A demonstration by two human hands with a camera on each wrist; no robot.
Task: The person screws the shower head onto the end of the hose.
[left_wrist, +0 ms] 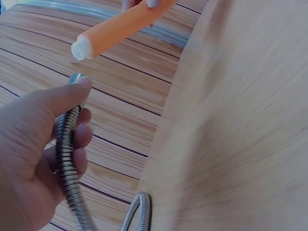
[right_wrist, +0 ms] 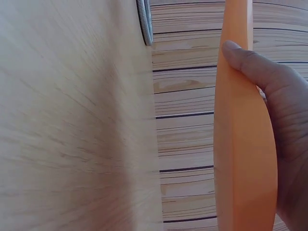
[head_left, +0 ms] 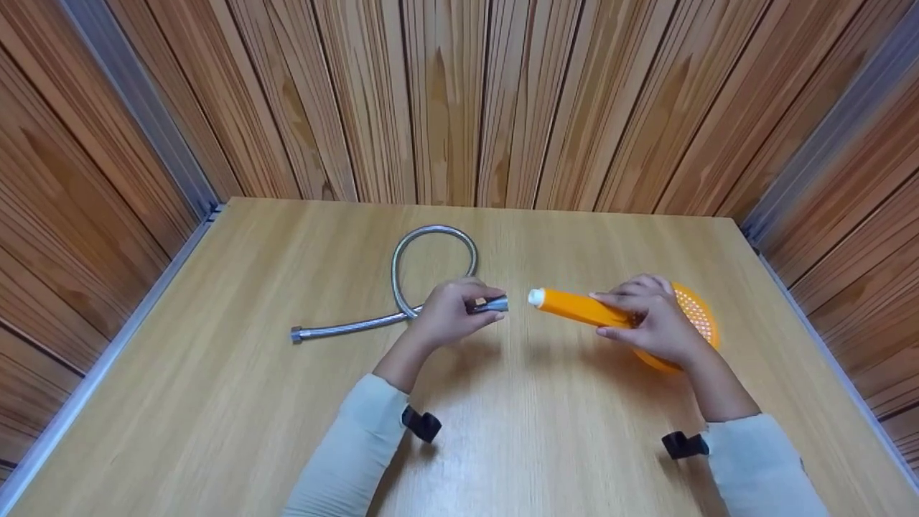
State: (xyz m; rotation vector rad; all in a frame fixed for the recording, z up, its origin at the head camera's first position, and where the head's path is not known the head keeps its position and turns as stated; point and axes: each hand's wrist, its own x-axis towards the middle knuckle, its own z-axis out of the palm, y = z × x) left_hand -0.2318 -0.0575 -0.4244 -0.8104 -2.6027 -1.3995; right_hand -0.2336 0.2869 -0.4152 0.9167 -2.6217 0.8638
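Observation:
My left hand (head_left: 454, 310) pinches the metal end fitting (head_left: 494, 304) of a flexible shower hose (head_left: 352, 327) between thumb and fingers. In the left wrist view the ribbed hose (left_wrist: 70, 159) runs down past the palm. My right hand (head_left: 655, 316) grips an orange shower head (head_left: 581, 307) by its handle, thumb along one side. The white threaded tip (head_left: 535, 298) of the handle points at the hose fitting, with a small gap between them. The perforated round face (head_left: 695, 316) is partly hidden behind the right hand.
On the wooden table (head_left: 215, 402) the hose forms a loop behind the left hand, its other end nut (head_left: 296, 334) lying to the left. Wood-panelled walls (head_left: 445, 100) enclose the table at the back and both sides. Black camera mounts (head_left: 422, 424) sit on the sleeves.

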